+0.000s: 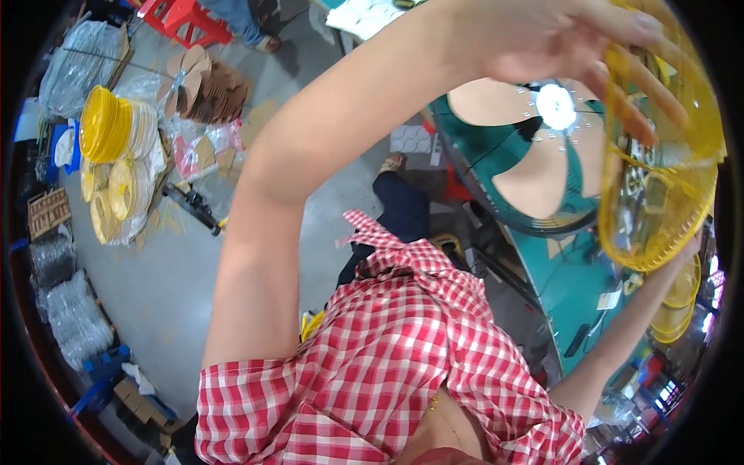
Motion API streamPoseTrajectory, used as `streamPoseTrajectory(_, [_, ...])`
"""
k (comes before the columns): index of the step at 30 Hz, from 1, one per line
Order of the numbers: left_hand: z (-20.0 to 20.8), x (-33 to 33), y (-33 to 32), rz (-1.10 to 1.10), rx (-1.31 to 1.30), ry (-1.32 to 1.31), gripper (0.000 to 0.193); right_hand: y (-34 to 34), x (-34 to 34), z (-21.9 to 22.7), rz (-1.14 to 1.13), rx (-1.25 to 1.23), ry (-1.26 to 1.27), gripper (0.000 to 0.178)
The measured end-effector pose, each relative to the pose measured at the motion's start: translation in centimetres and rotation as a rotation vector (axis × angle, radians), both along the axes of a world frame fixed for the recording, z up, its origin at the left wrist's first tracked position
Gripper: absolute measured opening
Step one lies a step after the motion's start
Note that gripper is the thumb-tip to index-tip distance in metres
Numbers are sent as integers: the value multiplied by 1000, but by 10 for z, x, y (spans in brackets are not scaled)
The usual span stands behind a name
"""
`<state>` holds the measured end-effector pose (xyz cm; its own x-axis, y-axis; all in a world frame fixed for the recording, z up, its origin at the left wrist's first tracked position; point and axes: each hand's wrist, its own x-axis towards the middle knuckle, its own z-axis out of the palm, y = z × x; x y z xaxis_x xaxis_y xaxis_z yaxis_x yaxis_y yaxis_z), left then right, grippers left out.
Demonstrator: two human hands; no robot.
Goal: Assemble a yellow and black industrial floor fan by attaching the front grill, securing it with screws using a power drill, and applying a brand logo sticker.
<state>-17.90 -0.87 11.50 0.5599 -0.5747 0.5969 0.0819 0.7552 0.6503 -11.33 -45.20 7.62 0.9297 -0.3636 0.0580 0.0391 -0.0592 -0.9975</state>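
A yellow, see-through fan guard (659, 209) is raised and tilted on the right, somewhat blurred. My left hand (570, 39) reaches across the top and grips its upper part, with the fingers spread over the rim. My right hand (692, 246) is at the guard's lower right edge and seems to hold it there; its fingers are mostly hidden. Left of the guard is a fan with tan blades (535, 182) inside a dark round ring (535, 230), above the green table. Glare covers its hub (556, 107).
A black tool (577, 339) and a white card (609, 300) lie on the green table (554, 291). More yellow guards (674, 298) are at the far right. On the floor to the left stand stacked yellow guards (108, 128), brown fan blades (205, 93) and plastic-wrapped bundles (81, 66). A red stool (182, 19) is behind.
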Motion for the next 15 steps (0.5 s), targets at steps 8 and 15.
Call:
streamPoseTrajectory(8, [-58, 4, -11, 550, 120, 358, 38, -20, 22, -66, 155, 478, -23, 34])
streamPoseTrajectory(15, [-81, -13, -28, 537, 169, 483, 51, -29, -2, -97, 192, 724, 97, 35])
